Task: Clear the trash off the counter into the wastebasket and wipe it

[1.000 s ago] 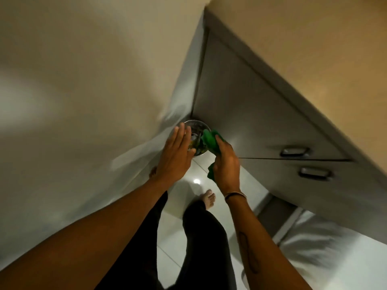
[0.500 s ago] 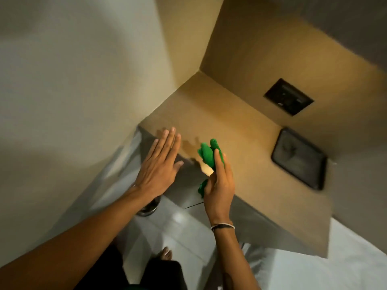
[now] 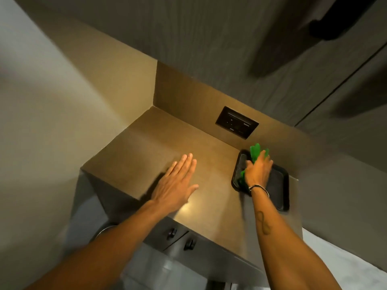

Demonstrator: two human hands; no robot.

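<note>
Green cloth bunched under the right hand on the black tray, left hand flat with fingers together beside it — wiping looks begun; next, sweep the counter.

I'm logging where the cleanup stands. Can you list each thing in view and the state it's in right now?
Counter: bare, no trash visible on it.
Left hand: open and flat, empty, over the counter.
Right hand: closed on the green cloth, over the tray.
Green cloth: bunched in the right hand.
Black tray: flat on the counter by the wall, looks empty.
Drawers: shut.
Wastebasket: only its rim shows below the counter.
</note>
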